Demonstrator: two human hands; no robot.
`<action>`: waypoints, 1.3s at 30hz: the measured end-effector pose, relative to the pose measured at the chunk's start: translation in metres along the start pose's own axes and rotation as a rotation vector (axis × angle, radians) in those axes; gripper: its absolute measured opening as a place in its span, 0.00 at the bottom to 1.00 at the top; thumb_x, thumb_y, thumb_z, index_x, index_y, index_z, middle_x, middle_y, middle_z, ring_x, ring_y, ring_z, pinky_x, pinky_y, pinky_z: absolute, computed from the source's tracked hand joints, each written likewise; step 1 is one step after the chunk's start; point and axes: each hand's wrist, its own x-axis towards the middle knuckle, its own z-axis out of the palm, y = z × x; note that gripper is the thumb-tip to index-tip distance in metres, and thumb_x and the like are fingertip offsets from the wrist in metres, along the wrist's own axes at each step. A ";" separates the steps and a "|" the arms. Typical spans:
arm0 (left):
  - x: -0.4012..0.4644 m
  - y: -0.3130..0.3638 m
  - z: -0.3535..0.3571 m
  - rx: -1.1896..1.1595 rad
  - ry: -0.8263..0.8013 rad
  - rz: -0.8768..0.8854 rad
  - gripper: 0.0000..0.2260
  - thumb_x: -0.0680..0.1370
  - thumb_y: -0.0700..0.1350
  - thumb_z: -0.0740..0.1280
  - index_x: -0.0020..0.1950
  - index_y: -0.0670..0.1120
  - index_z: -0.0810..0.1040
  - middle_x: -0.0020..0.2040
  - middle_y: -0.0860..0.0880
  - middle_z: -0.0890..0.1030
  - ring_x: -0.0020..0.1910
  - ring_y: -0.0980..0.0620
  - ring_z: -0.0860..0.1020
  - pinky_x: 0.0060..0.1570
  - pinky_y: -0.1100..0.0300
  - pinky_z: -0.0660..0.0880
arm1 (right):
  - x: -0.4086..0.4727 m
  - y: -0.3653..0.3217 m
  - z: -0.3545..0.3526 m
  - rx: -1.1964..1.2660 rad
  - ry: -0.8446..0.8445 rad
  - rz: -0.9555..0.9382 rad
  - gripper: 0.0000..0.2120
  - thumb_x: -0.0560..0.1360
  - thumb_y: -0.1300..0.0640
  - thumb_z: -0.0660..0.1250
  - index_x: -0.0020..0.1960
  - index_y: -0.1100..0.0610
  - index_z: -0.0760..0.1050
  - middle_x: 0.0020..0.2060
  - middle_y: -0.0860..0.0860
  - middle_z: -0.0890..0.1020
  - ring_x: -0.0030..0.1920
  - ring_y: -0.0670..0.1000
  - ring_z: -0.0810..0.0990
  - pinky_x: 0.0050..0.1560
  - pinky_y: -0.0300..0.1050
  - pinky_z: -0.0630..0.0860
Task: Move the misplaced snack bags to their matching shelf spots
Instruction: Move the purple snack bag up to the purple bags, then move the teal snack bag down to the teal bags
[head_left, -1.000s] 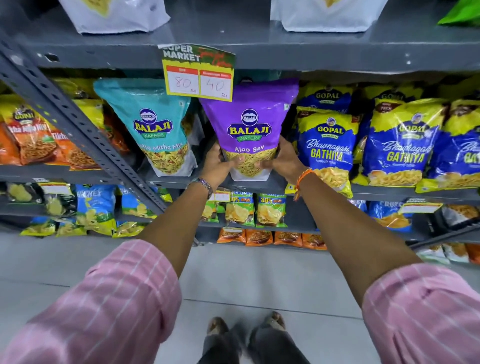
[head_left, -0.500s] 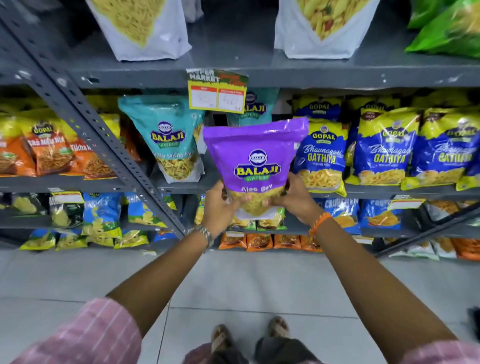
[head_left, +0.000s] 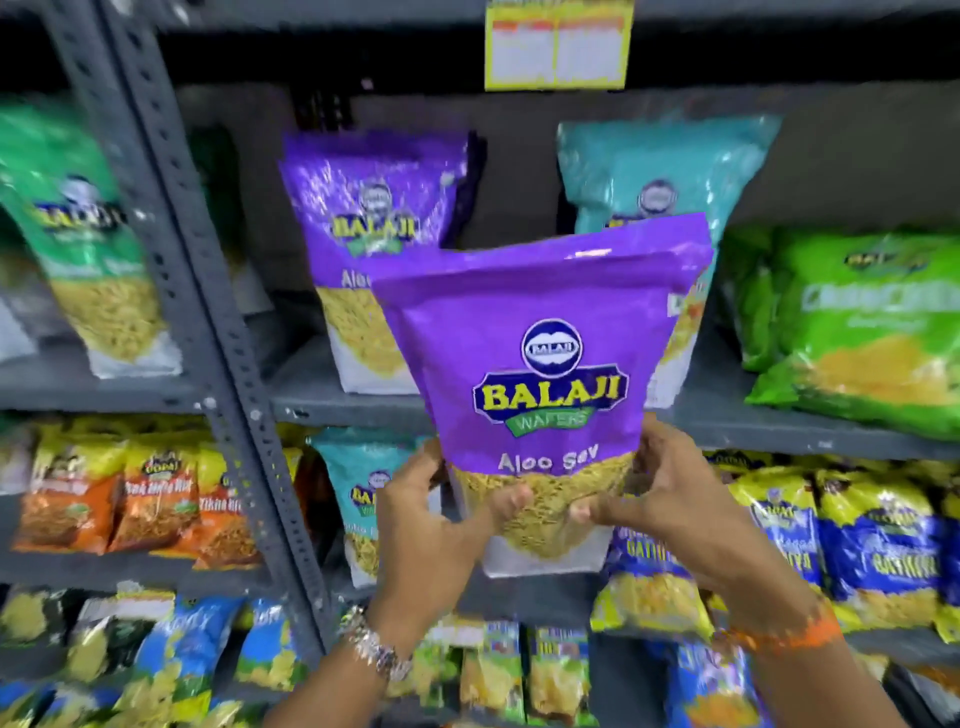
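I hold a purple Balaji Aloo Sev bag (head_left: 540, 332) upright in front of the shelves. My left hand (head_left: 436, 525) grips its lower left edge and my right hand (head_left: 660, 499) grips its lower right edge. Behind it on the upper shelf (head_left: 353, 402) stands a matching purple Aloo Sev bag (head_left: 374, 228), partly covered by the held one. A teal Balaji bag (head_left: 665, 176) stands to the right of that, its lower half hidden by the held bag.
Green bags (head_left: 857, 322) lie at the upper shelf's right end, and a green Balaji bag (head_left: 78, 234) stands beyond the slanted grey upright (head_left: 208, 322). Below are a teal bag (head_left: 363, 493), orange Gopal bags (head_left: 145, 499) and blue Gopal Gathiya bags (head_left: 878, 551). A yellow price tag (head_left: 558, 44) hangs above.
Both hands have lifted the purple Aloo Sev bag off the middle shelf and raised it to the shelf above. My view has tilted upward.
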 end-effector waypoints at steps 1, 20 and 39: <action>0.012 0.011 0.000 -0.002 0.002 0.026 0.21 0.65 0.60 0.80 0.54 0.55 0.84 0.51 0.54 0.89 0.52 0.50 0.86 0.55 0.45 0.82 | 0.008 -0.012 0.001 0.015 0.013 -0.030 0.32 0.59 0.79 0.77 0.59 0.63 0.76 0.49 0.54 0.88 0.46 0.46 0.86 0.43 0.36 0.80; 0.168 0.010 0.013 0.224 0.024 0.117 0.32 0.65 0.75 0.68 0.37 0.45 0.70 0.30 0.49 0.69 0.31 0.51 0.64 0.34 0.53 0.63 | 0.147 -0.035 0.022 -0.118 0.273 -0.103 0.32 0.65 0.70 0.79 0.64 0.60 0.69 0.57 0.57 0.83 0.56 0.55 0.84 0.51 0.47 0.84; 0.135 0.025 0.024 0.125 0.363 0.094 0.23 0.69 0.41 0.81 0.63 0.41 0.82 0.57 0.41 0.87 0.55 0.50 0.85 0.59 0.53 0.82 | 0.113 -0.026 0.003 -0.529 0.603 -0.229 0.35 0.62 0.56 0.83 0.65 0.57 0.71 0.48 0.51 0.80 0.48 0.54 0.82 0.51 0.52 0.81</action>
